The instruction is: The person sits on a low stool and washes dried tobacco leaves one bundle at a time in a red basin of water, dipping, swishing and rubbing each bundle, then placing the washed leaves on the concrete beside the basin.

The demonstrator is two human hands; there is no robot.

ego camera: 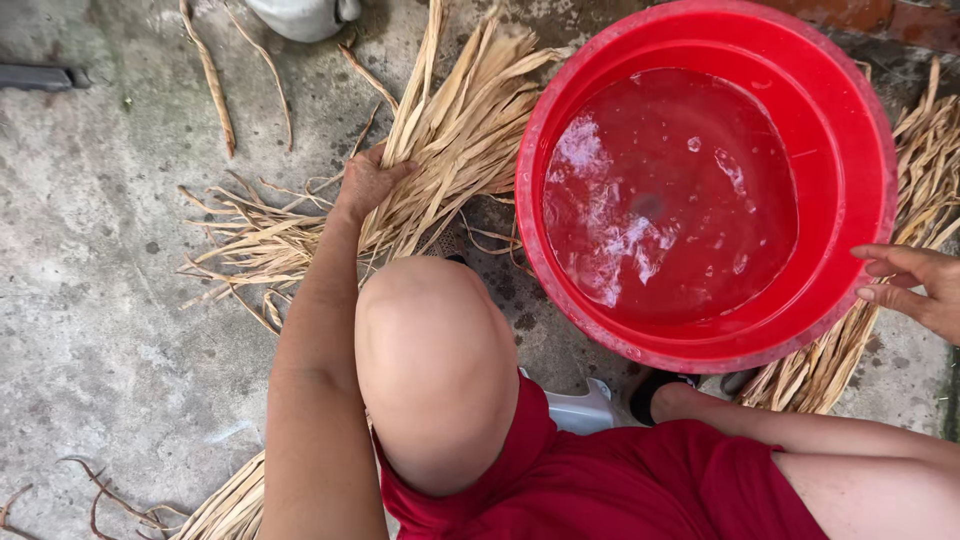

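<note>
A heap of dry tan plant strips [455, 150] lies on the concrete floor to the left of a big red plastic tub [850, 120] filled with water. My left hand [367, 183] reaches past my bare knee and grips a bunch of these strips near their middle. My right hand [915, 285] hovers at the tub's right rim, fingers loosely apart, holding nothing. More dry strips [920, 160] lie under and beside the tub on the right.
My knee and red clothing fill the lower middle. A white stool edge [580, 410] shows beneath me. A pale container [300, 15] stands at the top, a dark bar [40, 77] at the upper left. Another bundle of strips [230, 505] lies at the bottom.
</note>
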